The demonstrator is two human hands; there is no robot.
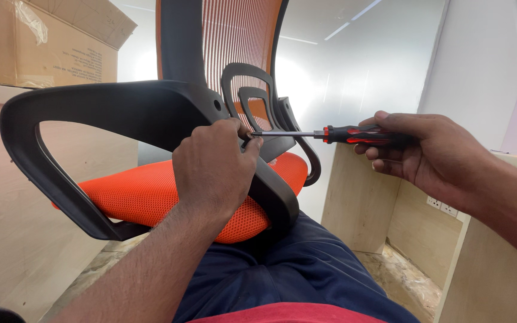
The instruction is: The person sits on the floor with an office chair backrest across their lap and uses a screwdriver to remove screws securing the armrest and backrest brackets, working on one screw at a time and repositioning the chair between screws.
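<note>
The chair [169,191] lay tipped across the person's lap [294,269]. The left hand [213,167] was closed at the armrest [121,113], pinching the tip of the screwdriver [330,134], whose handle the right hand [432,152] gripped. Beyond stood a counter [492,263] and a box [49,42].

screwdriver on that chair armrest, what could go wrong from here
1. The screwdriver tip sits right at the left hand fingertips by the armrest; a slip could jab them.
2. The right hand holds the handle far from the tip, so the long shaft may wobble off the fastener.
3. The chair seat rests on the person's lap and may shift under pressure.
</note>
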